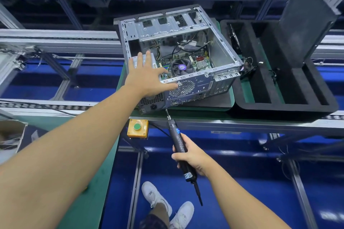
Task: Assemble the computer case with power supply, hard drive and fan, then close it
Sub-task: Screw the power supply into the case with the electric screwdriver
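Note:
An open silver computer case (221,53) lies on its side on a green pallet (229,96), its rear panel facing me. Inside I see the motherboard with a CPU fan (181,66) and loose cables. The power supply (151,103) sits in the near left corner. My left hand (149,76) lies flat with straight fingers on that corner, thumb across the rear fan grille (183,86). My right hand (189,157) grips a black electric screwdriver (179,143), whose bit points up at the lower edge of the rear panel.
A black foam tray (279,106) with long slots stands to the right, with a dark side panel (307,18) leaning in it. A yellow box with a green button (137,128) hangs at the bench edge. Conveyor rails run left and right. My feet stand on the blue floor below.

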Available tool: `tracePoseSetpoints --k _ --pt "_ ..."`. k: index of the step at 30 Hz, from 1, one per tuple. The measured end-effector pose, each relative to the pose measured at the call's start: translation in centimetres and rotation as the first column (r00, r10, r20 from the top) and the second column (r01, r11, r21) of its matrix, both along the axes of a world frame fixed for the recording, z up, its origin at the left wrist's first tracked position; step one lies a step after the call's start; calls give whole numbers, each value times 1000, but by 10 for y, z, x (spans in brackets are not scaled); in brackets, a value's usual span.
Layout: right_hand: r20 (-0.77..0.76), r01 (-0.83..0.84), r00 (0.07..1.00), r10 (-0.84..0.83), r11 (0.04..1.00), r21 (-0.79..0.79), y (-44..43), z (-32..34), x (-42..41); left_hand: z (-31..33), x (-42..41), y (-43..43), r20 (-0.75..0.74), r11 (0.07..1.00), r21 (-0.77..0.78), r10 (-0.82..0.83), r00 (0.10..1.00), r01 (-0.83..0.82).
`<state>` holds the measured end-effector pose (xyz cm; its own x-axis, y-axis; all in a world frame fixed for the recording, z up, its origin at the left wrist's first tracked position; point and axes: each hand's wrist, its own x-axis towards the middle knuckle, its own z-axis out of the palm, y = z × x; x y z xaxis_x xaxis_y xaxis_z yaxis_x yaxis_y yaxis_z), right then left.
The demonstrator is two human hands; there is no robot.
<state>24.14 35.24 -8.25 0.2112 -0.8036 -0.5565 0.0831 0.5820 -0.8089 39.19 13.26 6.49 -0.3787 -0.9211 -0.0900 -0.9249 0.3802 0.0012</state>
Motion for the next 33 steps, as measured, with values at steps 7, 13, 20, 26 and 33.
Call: tracePoseSetpoints --k 7,13,20,26,33 --pt "6 -3 1000 3 1000 -10 -4 2 5 2 0 3 -14 1000 19 13 1000 -13" --pt "-7 -8 1000 8 1000 -3 -6 1 1 5 -1 4 -17 1000 21 13 1000 -13" --pt "-34 -33 999 33 999 0 -9 0 0 3 -1 4 -15 1000 11 13 1000 -13" --pt "-48 -33 998 33 999 -5 -11 2 1 1 -1 3 -21 1000 2 14 1000 -14" --pt "-1 -18 1000 18 1000 -4 -12 5 3 2 -1 3 -21 1000 -2 18 1000 -18"
